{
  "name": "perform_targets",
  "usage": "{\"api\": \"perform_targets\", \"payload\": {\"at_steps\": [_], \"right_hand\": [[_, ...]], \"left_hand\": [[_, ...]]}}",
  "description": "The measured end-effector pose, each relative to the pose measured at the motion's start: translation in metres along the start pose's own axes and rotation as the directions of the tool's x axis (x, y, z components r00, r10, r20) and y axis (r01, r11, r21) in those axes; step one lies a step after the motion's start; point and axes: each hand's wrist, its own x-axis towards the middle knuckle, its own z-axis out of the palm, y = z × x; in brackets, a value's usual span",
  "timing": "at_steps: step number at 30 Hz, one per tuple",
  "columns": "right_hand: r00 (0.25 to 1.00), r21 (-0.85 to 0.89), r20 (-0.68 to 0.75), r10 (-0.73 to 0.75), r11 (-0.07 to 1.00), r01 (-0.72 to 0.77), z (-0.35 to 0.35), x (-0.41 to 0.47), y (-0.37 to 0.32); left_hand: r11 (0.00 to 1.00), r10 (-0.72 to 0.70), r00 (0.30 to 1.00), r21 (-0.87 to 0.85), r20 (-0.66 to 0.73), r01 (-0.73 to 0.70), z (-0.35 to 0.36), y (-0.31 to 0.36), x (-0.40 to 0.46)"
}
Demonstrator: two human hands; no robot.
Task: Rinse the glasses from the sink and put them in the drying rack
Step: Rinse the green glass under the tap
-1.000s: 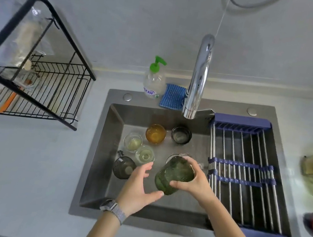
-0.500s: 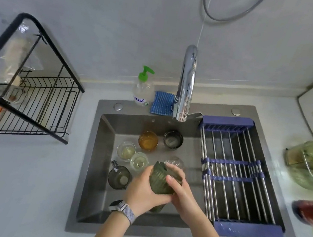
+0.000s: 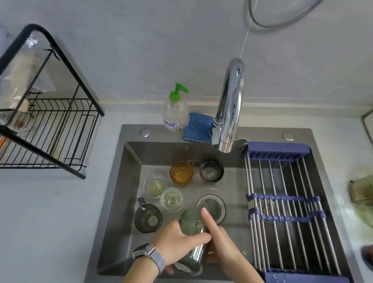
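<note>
Left hand: the left hand [image 3: 175, 240], with a watch [image 3: 148, 253] on its wrist, wraps round the middle of a green ribbed glass [image 3: 193, 239], thumb over the top side.
Right hand: the right hand [image 3: 220, 240] lies against the same glass with its forefinger stretched straight along it; whether the other fingers curl under the glass I cannot tell.
Held glass: tilted on its side, low over the sink [image 3: 127, 204], near the drain [image 3: 212, 206], not under the tap [image 3: 229, 106].
Water: none seen running.
Progress: early, I judge; the over-sink drying rack [image 3: 289, 213] carries no glass, and this looks like the first one in hand.
Left to do: rinse and rack the held glass, then the rest.
Glasses in the sink: five standing — two clear, one amber, one dark, one smoky with a handle.
Glasses in all: six.
Other racks: one black wire rack [image 3: 42, 129] on the desk [image 3: 21, 215], left.
Soap bottles: one [image 3: 175, 109]; blue cloth: one [image 3: 197, 127].
</note>
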Motion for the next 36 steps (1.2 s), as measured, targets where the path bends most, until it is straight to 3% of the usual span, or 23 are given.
{"api": "perform_targets", "payload": {"at_steps": [5,11,15,17,19,20,22,24,26,28,29,33,36], "right_hand": [[0.984,-0.163,-0.050,0.172,0.970,-0.178,-0.005,-0.006,-0.013],[0.967,-0.433,-0.110,0.231,0.864,-0.255,-0.012,-0.007,-0.034],[0.960,-0.547,-0.014,0.280,0.802,-0.242,-0.021,-0.016,-0.043],[0.976,-0.510,-0.022,0.215,0.838,-0.196,-0.033,-0.011,-0.040],[0.983,-0.435,-0.181,-0.015,0.898,-0.066,-0.048,-0.001,-0.038],[0.939,-0.422,-0.304,-0.160,0.907,0.018,-0.055,0.005,-0.039],[0.802,-0.421,-0.454,-0.389,0.886,0.192,-0.067,0.011,-0.052],[0.751,-0.424,-0.387,-0.536,0.826,0.371,-0.071,0.013,-0.070],[0.691,-0.607,-0.286,-0.663,0.684,0.405,-0.070,0.019,-0.089],[0.629,-0.766,-0.274,-0.728,0.561,0.316,-0.072,0.027,-0.109],[0.615,-0.787,-0.297,-0.731,0.552,0.276,-0.076,0.032,-0.118],[0.691,-0.766,-0.311,-0.652,0.603,0.224,-0.086,0.043,-0.141],[0.697,-0.738,-0.308,-0.647,0.625,0.255,-0.090,0.044,-0.139]], "left_hand": [[0.981,-0.139,0.960,-0.099,0.242,0.167,-0.006,0.004,0.002],[0.956,-0.126,0.890,-0.185,0.439,0.227,-0.004,-0.002,0.013],[0.929,-0.088,0.831,-0.255,0.550,0.268,-0.003,-0.018,0.021],[0.912,-0.031,0.896,-0.354,0.442,0.206,0.001,-0.025,0.024],[0.896,0.080,0.984,-0.444,0.160,0.000,0.006,-0.027,0.027],[0.889,0.135,0.991,-0.443,0.013,-0.116,0.007,-0.026,0.029],[0.873,0.232,0.961,-0.403,-0.149,-0.274,0.005,-0.016,0.032],[0.837,0.321,0.918,-0.383,-0.234,-0.391,0.000,0.001,0.032],[0.830,0.375,0.868,-0.299,-0.325,-0.470,-0.003,0.018,0.036],[0.825,0.428,0.809,-0.191,-0.402,-0.531,-0.006,0.031,0.039],[0.824,0.442,0.788,-0.152,-0.429,-0.545,-0.007,0.036,0.040],[0.804,0.503,0.741,-0.073,-0.445,-0.590,-0.014,0.050,0.037],[0.804,0.523,0.747,-0.053,-0.411,-0.592,-0.015,0.052,0.038]]}}
